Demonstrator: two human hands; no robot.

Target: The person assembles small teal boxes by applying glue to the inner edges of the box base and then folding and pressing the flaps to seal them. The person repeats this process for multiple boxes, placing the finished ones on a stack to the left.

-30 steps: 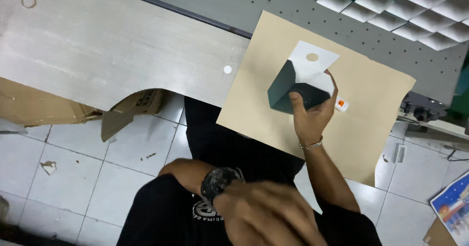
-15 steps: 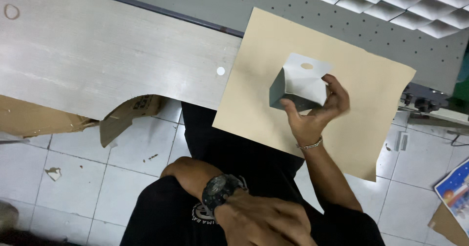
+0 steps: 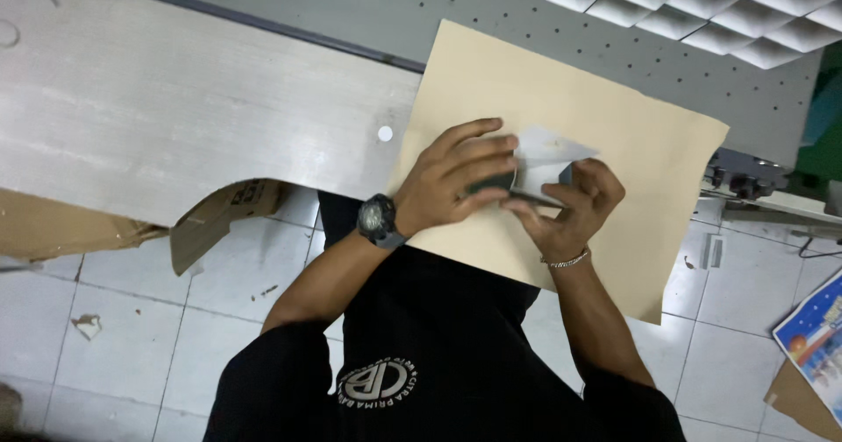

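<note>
Small box (image 3: pixel 535 172) (dark outside, white flap up) was held over tan card sheet (image 3: pixel 605 117) on table (image 3: pixel 175 109), prob. as a work pad. Left hand (image 3: pixel 456 174) was clamped on box's left side, fingers spread. Right hand (image 3: pixel 570 205) was closed on right edge, steadying it. Watch (image 3: pixel 379 220) was worn on left wrist.

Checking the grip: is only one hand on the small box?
No, both the left hand and the right hand hold the small box over the tan sheet.
</note>
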